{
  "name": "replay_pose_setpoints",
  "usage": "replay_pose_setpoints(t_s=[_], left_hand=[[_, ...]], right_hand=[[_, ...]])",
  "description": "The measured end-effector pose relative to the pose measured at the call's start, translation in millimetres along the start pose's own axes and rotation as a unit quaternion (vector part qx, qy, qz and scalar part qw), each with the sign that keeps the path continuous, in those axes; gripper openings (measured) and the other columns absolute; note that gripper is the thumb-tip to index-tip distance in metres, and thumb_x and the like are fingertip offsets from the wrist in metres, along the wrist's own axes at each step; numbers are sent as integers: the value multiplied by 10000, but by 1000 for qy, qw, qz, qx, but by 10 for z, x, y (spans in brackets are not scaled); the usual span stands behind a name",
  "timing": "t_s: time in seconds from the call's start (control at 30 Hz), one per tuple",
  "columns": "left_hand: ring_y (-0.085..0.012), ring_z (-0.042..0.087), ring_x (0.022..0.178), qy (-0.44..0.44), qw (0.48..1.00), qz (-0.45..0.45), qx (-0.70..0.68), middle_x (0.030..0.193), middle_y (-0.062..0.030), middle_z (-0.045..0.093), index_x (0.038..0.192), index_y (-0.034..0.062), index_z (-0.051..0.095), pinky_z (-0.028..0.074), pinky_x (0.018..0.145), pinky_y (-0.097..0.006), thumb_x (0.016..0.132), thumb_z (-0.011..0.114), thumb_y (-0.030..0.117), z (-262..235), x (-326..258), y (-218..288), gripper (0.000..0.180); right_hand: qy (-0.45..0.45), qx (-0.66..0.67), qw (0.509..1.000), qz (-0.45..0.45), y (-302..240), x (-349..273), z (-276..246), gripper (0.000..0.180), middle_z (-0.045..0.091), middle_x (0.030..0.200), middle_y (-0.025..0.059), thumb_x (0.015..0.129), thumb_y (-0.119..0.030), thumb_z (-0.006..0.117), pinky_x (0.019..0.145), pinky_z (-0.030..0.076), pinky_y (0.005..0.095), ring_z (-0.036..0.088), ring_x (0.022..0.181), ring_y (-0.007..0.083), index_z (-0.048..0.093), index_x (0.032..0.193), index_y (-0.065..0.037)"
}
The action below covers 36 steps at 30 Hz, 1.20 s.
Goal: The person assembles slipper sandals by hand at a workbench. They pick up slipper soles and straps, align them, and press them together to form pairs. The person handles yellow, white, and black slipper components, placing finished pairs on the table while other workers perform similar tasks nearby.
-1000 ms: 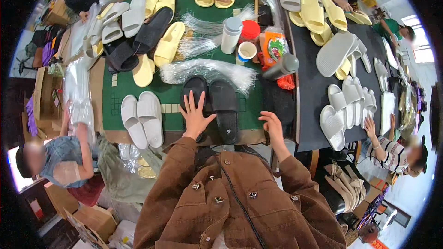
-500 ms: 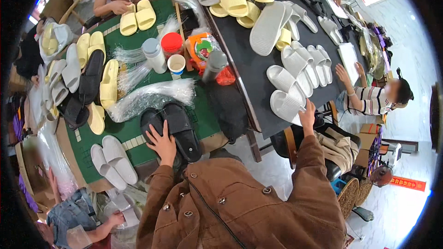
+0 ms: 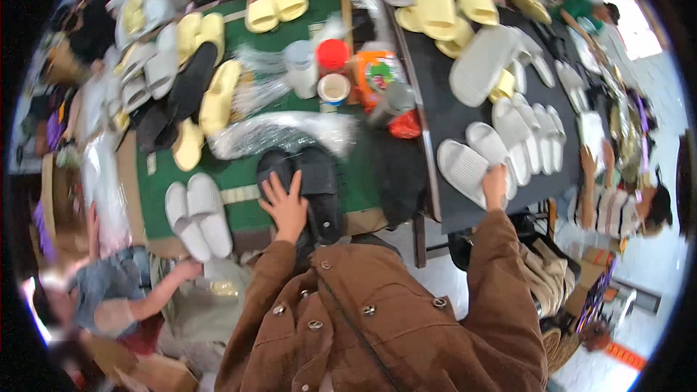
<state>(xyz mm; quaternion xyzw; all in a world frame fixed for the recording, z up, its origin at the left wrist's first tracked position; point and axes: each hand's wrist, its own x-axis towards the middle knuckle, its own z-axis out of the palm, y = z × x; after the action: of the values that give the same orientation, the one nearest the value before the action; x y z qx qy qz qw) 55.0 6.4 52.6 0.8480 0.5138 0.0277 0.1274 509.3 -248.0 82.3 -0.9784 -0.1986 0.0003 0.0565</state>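
My left hand (image 3: pixel 284 207) lies with spread fingers on a pair of black slippers (image 3: pixel 317 181), mostly over the left one. The slippers are side by side at the near edge of the green-topped table. On the dark table to the right, my right hand (image 3: pixel 495 187) has its fingers closed at the heel end of a light grey slipper (image 3: pixel 463 168). A second grey slipper (image 3: pixel 488 144) lies close beside it, partly hidden by the first. Farther back stands a row of more grey slippers (image 3: pixel 523 134).
Clear plastic sleeves (image 3: pixel 279 134) lie beyond the black slippers, near a grey-lidded bottle (image 3: pixel 301 72), a red-lidded jar (image 3: pixel 332 58) and a paper cup (image 3: pixel 333 89). Another pair of grey slippers (image 3: pixel 200 216) lies left. A co-worker's hand (image 3: pixel 189 270) is near their heels. Other people sit around.
The view has turned, so the tables appear shifted. The grey slipper at my right hand now lies closer alongside its neighbour. My left hand stays on the black slippers. The left co-worker's hand has moved up.
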Motion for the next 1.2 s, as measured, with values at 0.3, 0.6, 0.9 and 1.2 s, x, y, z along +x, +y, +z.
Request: replay_pose_setpoints(t_s=[0.3, 0.6, 0.9, 1.2], left_hand=[[-465, 83, 1354, 48, 998, -21, -46, 1492, -201, 111, 1367, 354, 374, 107, 970, -731, 786, 650, 118, 109, -45, -109, 685], [-455, 109, 1349, 45, 998, -35, -38, 1483, -193, 152, 1370, 340, 385, 115, 991, -702, 773, 610, 82, -77, -168, -484, 688], [-419, 208, 1326, 99, 980, -140, 99, 1463, -154, 233, 1385, 315, 354, 200, 1001, -625, 732, 607, 109, -297, 77, -1898, 730], [-484, 153, 1332, 33, 958, -269, 94, 1502, -143, 146, 1444, 367, 172, 228, 995, -642, 763, 592, 126, -295, 141, -3149, 835]], right_hand=[[-48, 51, 996, -56, -106, -407, -10, 379, 584, 887, 252, 843, -321, 542, 729, 425, 471, 556, 806, 421, 560, 888, 55], [-30, 241, 970, -3, -177, -955, 116, 353, 542, 789, 130, 847, -170, 594, 667, 427, 353, 506, 683, 241, 500, 1117, 37], [-96, 429, 894, -90, -580, -1347, -471, 356, 622, 1034, 137, 847, -126, 557, 806, 446, 294, 559, 898, 171, 527, 1167, 27], [-218, 254, 898, -286, -2480, -1684, -303, 303, 612, 798, 260, 760, -224, 606, 674, 478, 450, 605, 769, 407, 561, 911, 35]])
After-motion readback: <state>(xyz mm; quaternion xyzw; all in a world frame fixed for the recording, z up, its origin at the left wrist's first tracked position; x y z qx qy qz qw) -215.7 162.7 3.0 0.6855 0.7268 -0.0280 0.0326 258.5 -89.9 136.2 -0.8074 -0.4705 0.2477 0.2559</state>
